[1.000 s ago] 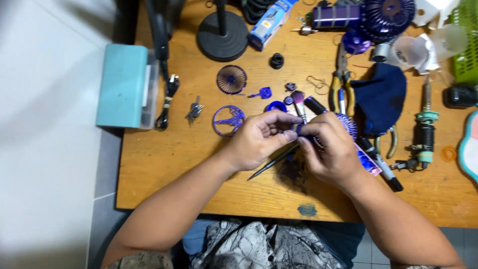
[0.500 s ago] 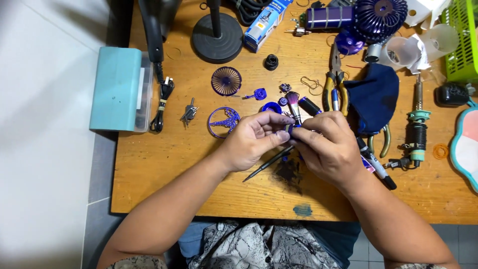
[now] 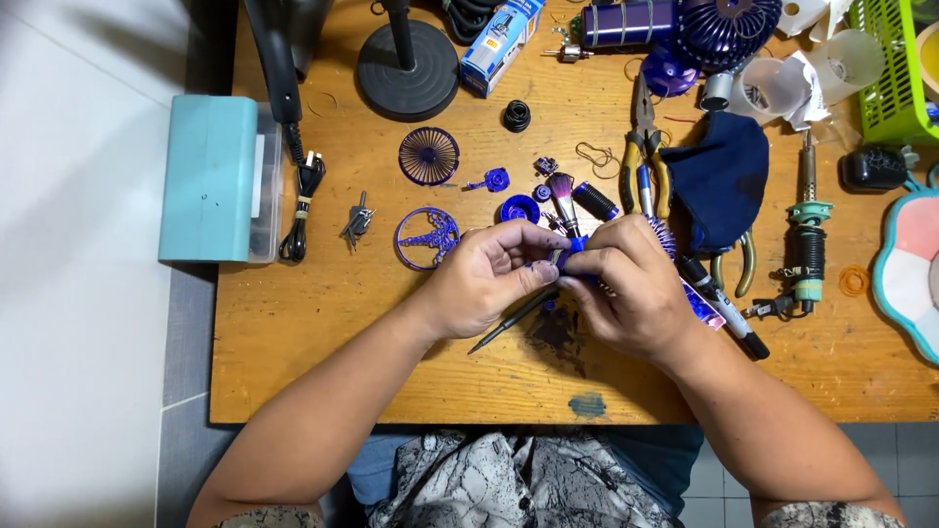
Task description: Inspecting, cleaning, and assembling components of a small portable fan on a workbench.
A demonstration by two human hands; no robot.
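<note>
small blue part [image 3: 570,256], pinched between left hand [image 3: 484,279], right hand [image 3: 634,288]

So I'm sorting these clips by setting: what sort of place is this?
Probably a home repair or hobby bench. A wooden table holds a soldering iron, pliers and scattered purple fan parts, while both hands work on a small blue piece.

we are seeing a teal box [image 3: 208,176] sitting at the table's left edge | pliers [image 3: 646,147] lying beside a dark blue cloth [image 3: 724,181] | a soldering iron [image 3: 808,235] resting right | a round grille [image 3: 428,155] lying near a black stand base [image 3: 407,70]
</note>
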